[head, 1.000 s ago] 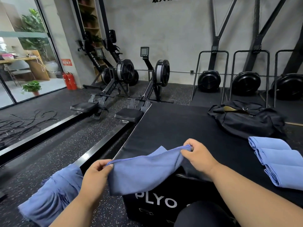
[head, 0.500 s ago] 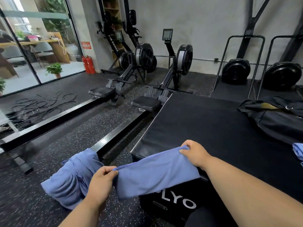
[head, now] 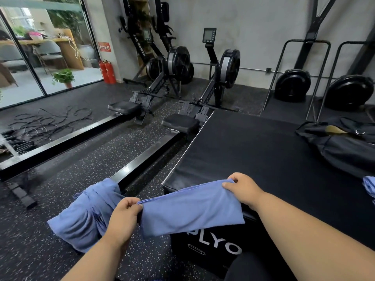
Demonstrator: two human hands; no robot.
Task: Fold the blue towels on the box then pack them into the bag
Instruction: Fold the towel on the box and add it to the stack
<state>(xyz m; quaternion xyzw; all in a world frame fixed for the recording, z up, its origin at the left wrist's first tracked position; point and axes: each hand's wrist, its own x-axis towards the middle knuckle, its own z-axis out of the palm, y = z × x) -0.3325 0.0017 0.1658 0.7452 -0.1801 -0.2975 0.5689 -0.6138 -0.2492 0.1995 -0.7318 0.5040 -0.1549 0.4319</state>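
— What's the room like from where you stand?

— A gym: speckled black rubber floor point(head: 85, 159), grey concrete wall, two black rowing machines point(head: 221, 78) side by side, a pair of red fire extinguishers point(head: 107, 72) by the glass partition, loose black cables point(head: 46, 122) on the floor. The work surface is a big black padded plyo box point(head: 263, 159) with white lettering on its front.

— And the towels?

— The folded blue cloth towel point(head: 190, 207) hangs over the box's near left corner, stretched between both hands. The left hand point(head: 123, 218) pinches its left end with curled fingers; the right hand point(head: 243, 189) grips the right end above the box top. A crumpled blue towel heap point(head: 85, 216) lies on the floor to the left. The black duffel bag point(head: 341, 142) sits on the box at far right, with a stack of folded blue towels point(head: 369, 186) just showing at the edge.

— Anything different from half a second ago?

— Hardly. The view has swung slightly left; the grips are unchanged and the towel is stretched as before.
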